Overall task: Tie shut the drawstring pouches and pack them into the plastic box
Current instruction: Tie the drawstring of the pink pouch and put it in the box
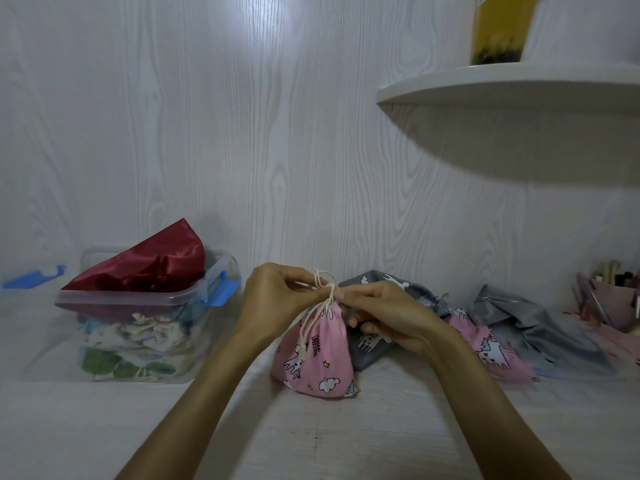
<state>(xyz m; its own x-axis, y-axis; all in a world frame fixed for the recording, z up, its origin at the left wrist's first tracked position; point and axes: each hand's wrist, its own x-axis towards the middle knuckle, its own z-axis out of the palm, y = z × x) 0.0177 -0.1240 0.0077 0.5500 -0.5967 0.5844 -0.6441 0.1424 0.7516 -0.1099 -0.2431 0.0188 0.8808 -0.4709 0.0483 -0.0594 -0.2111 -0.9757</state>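
Both hands at the neck of a pink pouch, cord pinched tight, mid-counter.

White wood-grain wall panelling [242, 133] fills the back, with a curved white shelf [502, 88] at 2 o'clock carrying a yellow container [498, 29]. The pale counter [346, 438] runs below. At 9 o'clock sits the clear plastic box [145, 327] with blue latches, soft printed cloth pouches layered inside, a glossy dark red satin pouch [149, 268] heaped on top. At 3 o'clock, a slumped pile: grey pouches [519, 317] and a second pink one [485, 344]. Centre, the pink cotton pouch [311, 362], cartoon-printed, bulges into a rounded sack with gathered neck. Left hand [277, 303] and right hand [384, 313] have their fingers curled, pinching the cream drawstring [327, 289] at the neck.
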